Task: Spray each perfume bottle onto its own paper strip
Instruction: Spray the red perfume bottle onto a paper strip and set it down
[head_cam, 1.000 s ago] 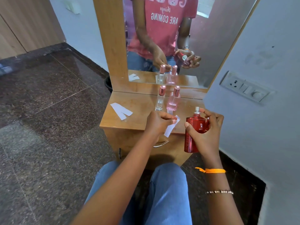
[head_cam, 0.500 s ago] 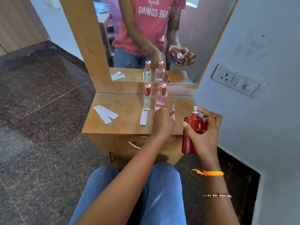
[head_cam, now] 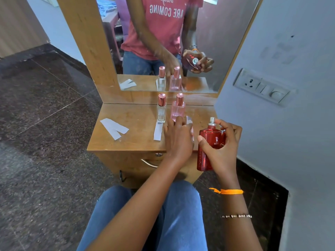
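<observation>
My right hand [head_cam: 223,153] grips a red perfume bottle [head_cam: 208,144] upright just off the table's right front corner, its silver nozzle bare and my forefinger beside it. My left hand [head_cam: 178,140] lies on the wooden table [head_cam: 126,142] with fingers stretched out, touching a white paper strip [head_cam: 189,120] in front of the pink bottle [head_cam: 178,110]. The strip is partly hidden under that hand. A clear bottle [head_cam: 161,114] stands left of the pink one, with its own strip [head_cam: 158,131] lying in front of it. Both have rose caps on.
Two more strips [head_cam: 114,128] lie crossed on the table's left side. A mirror [head_cam: 163,42] rises at the back. The wall with a socket panel [head_cam: 262,87] is close on the right. Below the tabletop is a drawer handle [head_cam: 148,163]. My knees are under the front edge.
My left hand carried the strip from beside the red bottle down onto the table in front of the pink bottle. The right hand kept the red bottle almost still.
</observation>
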Motion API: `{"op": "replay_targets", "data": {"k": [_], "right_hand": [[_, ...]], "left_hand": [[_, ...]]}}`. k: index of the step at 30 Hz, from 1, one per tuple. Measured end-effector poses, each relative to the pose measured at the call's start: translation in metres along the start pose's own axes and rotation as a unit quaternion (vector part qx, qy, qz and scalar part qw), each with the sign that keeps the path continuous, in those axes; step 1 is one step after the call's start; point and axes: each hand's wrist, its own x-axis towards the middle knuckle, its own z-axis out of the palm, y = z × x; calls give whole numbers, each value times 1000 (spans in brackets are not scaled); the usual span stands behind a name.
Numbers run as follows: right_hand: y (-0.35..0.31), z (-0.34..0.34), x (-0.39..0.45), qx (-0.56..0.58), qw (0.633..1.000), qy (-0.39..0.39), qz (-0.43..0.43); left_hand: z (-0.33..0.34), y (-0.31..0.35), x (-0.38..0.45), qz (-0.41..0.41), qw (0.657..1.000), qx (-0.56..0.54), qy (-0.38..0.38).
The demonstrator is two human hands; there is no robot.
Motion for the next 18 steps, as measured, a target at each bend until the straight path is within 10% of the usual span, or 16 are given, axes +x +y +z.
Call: {"op": "replay_targets", "data": {"k": [13, 18], "right_hand": [[-3, 2, 2, -5, 1000, 3, -2], [-7, 7, 1, 8, 1000, 13, -6]], "left_hand": [[-6, -7, 0, -7, 994, -104, 32], [-32, -13, -16, -2, 925, -373, -69]]}}
